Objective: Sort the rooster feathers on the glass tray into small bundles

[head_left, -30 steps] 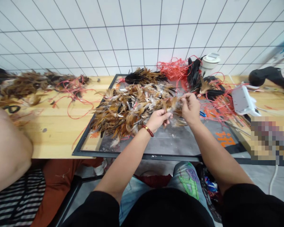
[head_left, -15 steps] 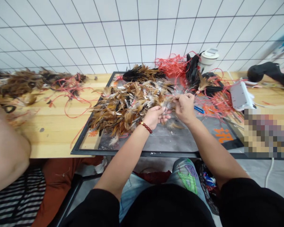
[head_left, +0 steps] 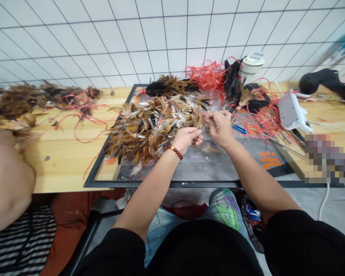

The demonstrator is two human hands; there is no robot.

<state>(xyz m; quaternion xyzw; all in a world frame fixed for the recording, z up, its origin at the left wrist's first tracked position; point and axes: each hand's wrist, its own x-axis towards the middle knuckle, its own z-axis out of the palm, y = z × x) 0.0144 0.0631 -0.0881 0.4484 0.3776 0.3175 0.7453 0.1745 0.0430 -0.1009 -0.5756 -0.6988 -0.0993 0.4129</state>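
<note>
A large pile of brown and white feathers (head_left: 149,126) lies on a black-framed panel (head_left: 201,172). At the pile's right edge, my left hand (head_left: 187,138), with a red bead bracelet (head_left: 176,151) on its wrist, is closed, thumb against the fingers; what it pinches is too small to make out. Just to its right, my right hand (head_left: 220,126) is pinched around a small brownish feather (head_left: 200,121). Dark feathers tied with pink string (head_left: 169,86) lie behind the pile. Beside my right hand is a blue tool (head_left: 239,128).
Pink string (head_left: 207,76), black feathers (head_left: 232,80) and a white lidded container (head_left: 252,65) stand at the back. A white device (head_left: 292,111) and cables lie right. More feathers (head_left: 20,100) lie left, near another person's arm (head_left: 8,180).
My left hand's fingers have curled in from a more spread pose. A small brownish feather now shows at my right fingertips. The whole view has shifted slightly.
</note>
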